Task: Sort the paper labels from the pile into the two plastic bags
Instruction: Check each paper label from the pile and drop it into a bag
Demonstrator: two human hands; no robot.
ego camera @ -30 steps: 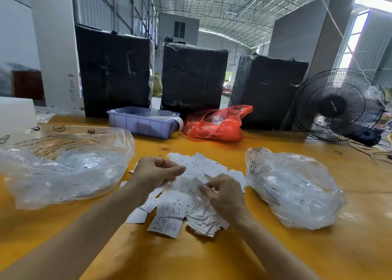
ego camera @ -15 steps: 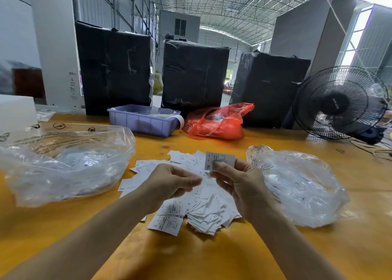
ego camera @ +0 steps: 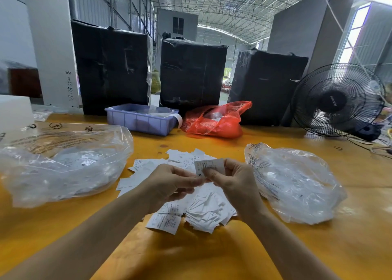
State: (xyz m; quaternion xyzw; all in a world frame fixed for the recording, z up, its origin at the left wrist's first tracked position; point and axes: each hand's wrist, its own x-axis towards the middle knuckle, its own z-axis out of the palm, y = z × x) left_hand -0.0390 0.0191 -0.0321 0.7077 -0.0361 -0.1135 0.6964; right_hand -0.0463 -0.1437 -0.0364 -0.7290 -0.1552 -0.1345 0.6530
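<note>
A pile of white paper labels point(ego camera: 203, 209) lies on the yellow table point(ego camera: 191, 254) in front of me. Just above the pile my right hand point(ego camera: 235, 182) pinches one small label point(ego camera: 209, 166) and holds it upright. My left hand point(ego camera: 171, 184) is beside it, with curled fingertips touching the label's lower left corner. A clear plastic bag point(ego camera: 63, 163) with labels inside sits open to the left. A second clear plastic bag point(ego camera: 297, 184) with labels lies to the right.
At the back of the table stand a purple plastic bin point(ego camera: 142, 120), a red plastic bag point(ego camera: 214, 122) and three black wrapped bales point(ego camera: 191, 71). A black fan point(ego camera: 337, 101) is at the far right, with cables beside it.
My right hand lifted one label out of the pile and raised it. My left hand came up off the pile to meet it at the label's corner.
</note>
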